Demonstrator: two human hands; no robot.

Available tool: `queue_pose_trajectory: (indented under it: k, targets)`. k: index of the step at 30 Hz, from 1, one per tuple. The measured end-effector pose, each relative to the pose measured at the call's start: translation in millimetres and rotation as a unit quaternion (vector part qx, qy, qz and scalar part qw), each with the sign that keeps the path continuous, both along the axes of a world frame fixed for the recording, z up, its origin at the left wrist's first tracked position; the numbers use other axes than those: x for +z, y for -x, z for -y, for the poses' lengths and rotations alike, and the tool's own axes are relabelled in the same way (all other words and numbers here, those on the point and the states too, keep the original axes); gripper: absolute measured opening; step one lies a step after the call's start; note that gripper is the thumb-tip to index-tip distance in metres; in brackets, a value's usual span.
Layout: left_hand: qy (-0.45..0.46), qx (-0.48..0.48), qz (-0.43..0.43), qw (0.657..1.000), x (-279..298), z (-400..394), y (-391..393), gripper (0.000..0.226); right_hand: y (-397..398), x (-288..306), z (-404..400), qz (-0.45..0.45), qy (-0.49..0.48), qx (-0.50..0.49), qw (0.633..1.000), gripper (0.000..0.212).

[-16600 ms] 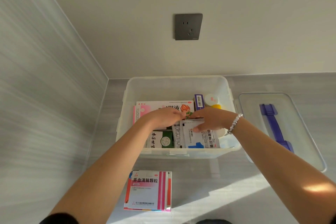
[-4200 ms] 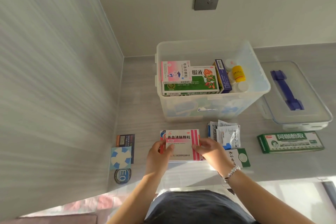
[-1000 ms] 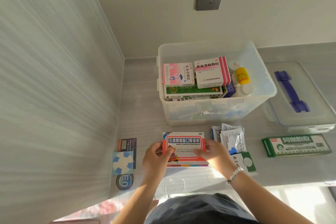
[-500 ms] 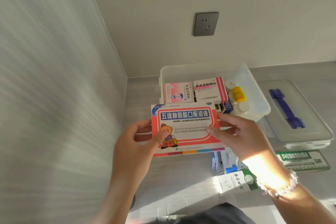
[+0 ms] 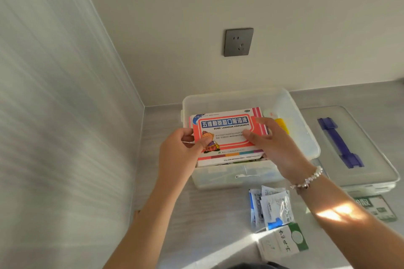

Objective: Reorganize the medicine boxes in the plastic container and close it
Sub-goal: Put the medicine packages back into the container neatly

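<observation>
While two hands (image 5: 227, 148) grip one red box (image 5: 227, 133), one container (image 5: 306, 137) sits beside one lid (image 5: 371, 159).

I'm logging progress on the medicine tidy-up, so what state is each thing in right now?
plastic container: open, lid off.
lid: lying flat beside the container, blue handle up.
red box: held flat over the container's contents.
left hand: grips the box's left edge.
right hand: holds the box's right side.
sachets: out on the counter.
white and green box: out on the counter.
wall socket: nothing plugged in.
</observation>
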State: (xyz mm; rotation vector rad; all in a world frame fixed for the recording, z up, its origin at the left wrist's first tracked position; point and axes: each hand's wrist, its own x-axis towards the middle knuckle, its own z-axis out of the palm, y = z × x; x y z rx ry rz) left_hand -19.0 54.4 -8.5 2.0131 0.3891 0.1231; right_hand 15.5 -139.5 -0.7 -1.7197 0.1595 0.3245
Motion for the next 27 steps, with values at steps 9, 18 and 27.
queue_pose_trajectory:
  k: [9, 18, 27]
  targets:
    - [-0.157, 0.024, -0.021, 0.987, -34.3, -12.5, -9.0, 0.051, -45.6, -21.9, 7.2, -0.127, 0.085, 0.169, 0.974, 0.047]
    - [0.177, 0.027, -0.14, 0.974, -52.7, -11.6, -18.7, 0.046, -66.1, -25.7, 0.6, -0.161, 0.166, 0.23, 0.945, 0.047]
    - [0.158, 0.029, -0.09, 0.983, -52.7, -8.6, -14.4, 0.035, -52.2, -29.5, 3.0, -0.125, 0.103, 0.19, 0.968, 0.052]
